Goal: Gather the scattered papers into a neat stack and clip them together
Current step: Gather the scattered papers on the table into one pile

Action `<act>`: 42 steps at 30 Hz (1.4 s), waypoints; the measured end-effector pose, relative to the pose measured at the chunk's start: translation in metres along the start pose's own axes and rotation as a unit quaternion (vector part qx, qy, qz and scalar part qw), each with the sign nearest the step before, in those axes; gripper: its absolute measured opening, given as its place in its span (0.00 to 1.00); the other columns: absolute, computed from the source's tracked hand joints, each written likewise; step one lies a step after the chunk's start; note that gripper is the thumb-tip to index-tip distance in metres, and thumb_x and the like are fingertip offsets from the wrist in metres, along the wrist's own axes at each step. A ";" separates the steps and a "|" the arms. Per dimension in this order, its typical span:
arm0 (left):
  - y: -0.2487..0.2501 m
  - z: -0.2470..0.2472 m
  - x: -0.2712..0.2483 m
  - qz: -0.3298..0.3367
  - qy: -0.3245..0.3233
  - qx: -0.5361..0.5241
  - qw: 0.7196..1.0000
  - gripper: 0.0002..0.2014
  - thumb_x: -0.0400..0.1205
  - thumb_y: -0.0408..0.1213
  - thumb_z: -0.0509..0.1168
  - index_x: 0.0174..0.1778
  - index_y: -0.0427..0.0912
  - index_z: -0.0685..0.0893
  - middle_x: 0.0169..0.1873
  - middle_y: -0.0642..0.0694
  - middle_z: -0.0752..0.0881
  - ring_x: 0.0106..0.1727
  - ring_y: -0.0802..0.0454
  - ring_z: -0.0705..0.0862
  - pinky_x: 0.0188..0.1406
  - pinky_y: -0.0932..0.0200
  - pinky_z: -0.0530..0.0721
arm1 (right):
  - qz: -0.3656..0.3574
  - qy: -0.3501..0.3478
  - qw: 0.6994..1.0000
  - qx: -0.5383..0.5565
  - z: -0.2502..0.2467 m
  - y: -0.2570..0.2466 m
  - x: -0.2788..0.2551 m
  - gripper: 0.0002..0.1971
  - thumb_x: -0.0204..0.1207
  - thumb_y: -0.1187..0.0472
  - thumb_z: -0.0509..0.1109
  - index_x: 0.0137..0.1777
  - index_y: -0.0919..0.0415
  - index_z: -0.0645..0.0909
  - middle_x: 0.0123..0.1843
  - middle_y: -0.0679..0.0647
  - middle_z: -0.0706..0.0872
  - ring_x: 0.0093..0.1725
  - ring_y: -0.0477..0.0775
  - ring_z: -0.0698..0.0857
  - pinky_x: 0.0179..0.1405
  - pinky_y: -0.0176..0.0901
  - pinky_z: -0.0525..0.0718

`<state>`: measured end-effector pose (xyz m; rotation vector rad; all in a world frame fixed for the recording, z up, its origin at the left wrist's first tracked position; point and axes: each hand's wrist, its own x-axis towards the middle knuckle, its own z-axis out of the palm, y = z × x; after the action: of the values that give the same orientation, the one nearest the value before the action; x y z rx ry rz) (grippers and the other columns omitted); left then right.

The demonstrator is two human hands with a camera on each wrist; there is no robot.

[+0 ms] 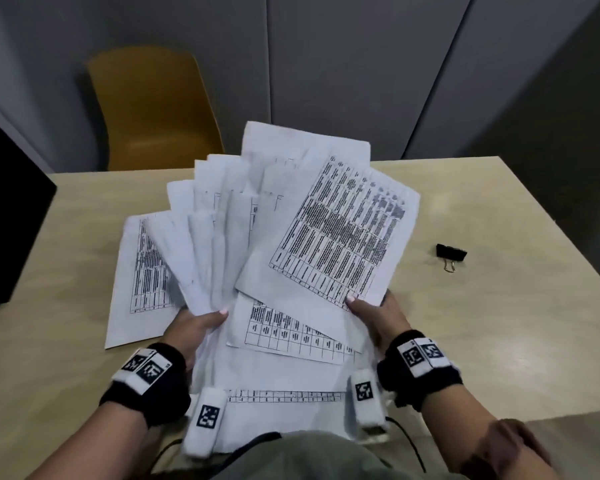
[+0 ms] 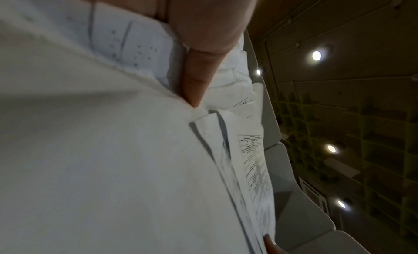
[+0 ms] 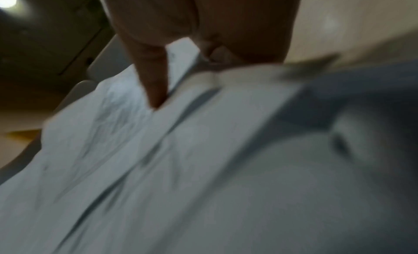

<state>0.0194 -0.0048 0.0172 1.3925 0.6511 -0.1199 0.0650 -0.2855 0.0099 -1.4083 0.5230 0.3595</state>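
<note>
A fan of several white printed papers (image 1: 274,220) is lifted above the table in the head view. My left hand (image 1: 196,325) grips the fan's lower left edge, thumb on top. My right hand (image 1: 374,315) pinches the lower edge of the top sheet with the printed table (image 1: 343,233). One sheet (image 1: 136,282) lies flat on the table at the left. A black binder clip (image 1: 450,253) lies on the table to the right, apart from both hands. The left wrist view shows the papers (image 2: 113,150) close up with a finger (image 2: 196,79) against them. The right wrist view is blurred, papers (image 3: 181,159) under fingers (image 3: 153,75).
The beige table (image 1: 499,323) spreads under the papers. A yellow chair (image 1: 153,109) stands behind its far edge. A dark object (image 1: 7,209) sits at the table's left side. Grey wall panels are behind.
</note>
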 end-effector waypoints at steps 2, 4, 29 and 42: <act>0.002 0.008 0.001 0.007 -0.016 0.021 1.000 0.14 0.77 0.19 0.61 0.57 0.32 0.81 0.41 0.42 0.90 0.40 0.52 0.88 0.45 0.60 0.84 | 0.056 -0.066 0.996 -0.029 -0.013 -0.002 0.000 0.24 0.64 0.68 0.77 0.60 0.71 0.79 0.42 0.60 0.91 0.37 0.58 0.90 0.43 0.46 0.87; 0.002 0.014 0.004 0.002 -0.040 0.040 0.998 0.11 0.77 0.20 0.62 0.49 0.38 0.83 0.34 0.49 0.91 0.39 0.53 0.89 0.44 0.62 0.85 | 0.087 -0.073 0.989 -0.091 -0.025 0.005 0.001 0.22 0.61 0.60 0.81 0.53 0.69 0.82 0.41 0.61 0.89 0.36 0.60 0.88 0.42 0.45 0.83; 0.077 -0.016 0.118 0.048 0.127 0.476 0.869 0.25 0.77 0.30 0.66 0.72 0.39 0.72 0.68 0.33 0.78 0.64 0.36 0.80 0.61 0.50 0.76 | 0.099 0.119 0.987 -0.038 -0.060 0.005 0.049 0.14 0.75 0.62 0.70 0.31 0.65 0.73 0.09 0.52 0.76 0.07 0.49 0.74 0.10 0.27 0.67; 0.086 -0.014 0.193 -0.021 0.133 0.566 0.813 0.45 0.65 0.43 0.79 0.74 0.41 0.62 0.69 0.30 0.72 0.70 0.30 0.71 0.68 0.36 0.73 | 0.159 0.098 0.982 -0.025 -0.065 0.006 0.055 0.16 0.69 0.61 0.74 0.26 0.64 0.73 0.15 0.57 0.74 0.15 0.53 0.74 0.20 0.38 0.71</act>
<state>0.2113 0.0824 -0.0030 2.5875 0.8919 -0.4008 0.0993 -0.3526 -0.0300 -1.4165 0.9122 0.4948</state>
